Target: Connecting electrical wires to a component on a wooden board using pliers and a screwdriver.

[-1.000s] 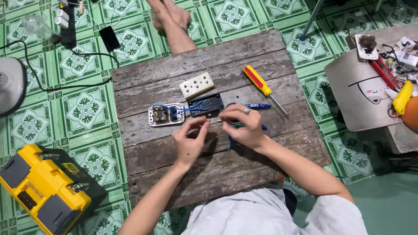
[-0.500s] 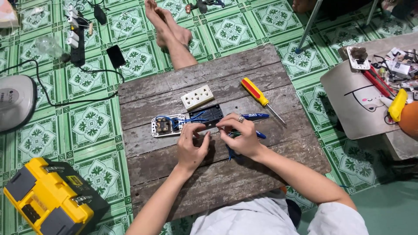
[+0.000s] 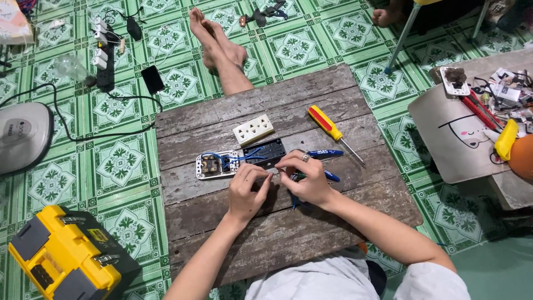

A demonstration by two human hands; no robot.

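Green patterned floor tiles surround a weathered wooden board; on it, from the left, an opened socket plate trails blue wires rightward into a black switch block. Left hand and right hand pinch a small piece just below the block, fingertips meeting, right hand nearer; hands sit as before, only the view shifted

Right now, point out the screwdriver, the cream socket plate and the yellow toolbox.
screwdriver [image 3: 326, 123], head view, on its yellow and red handle.
cream socket plate [image 3: 253, 129], head view, on the middle of its face.
yellow toolbox [image 3: 69, 256], head view, on its yellow lid.
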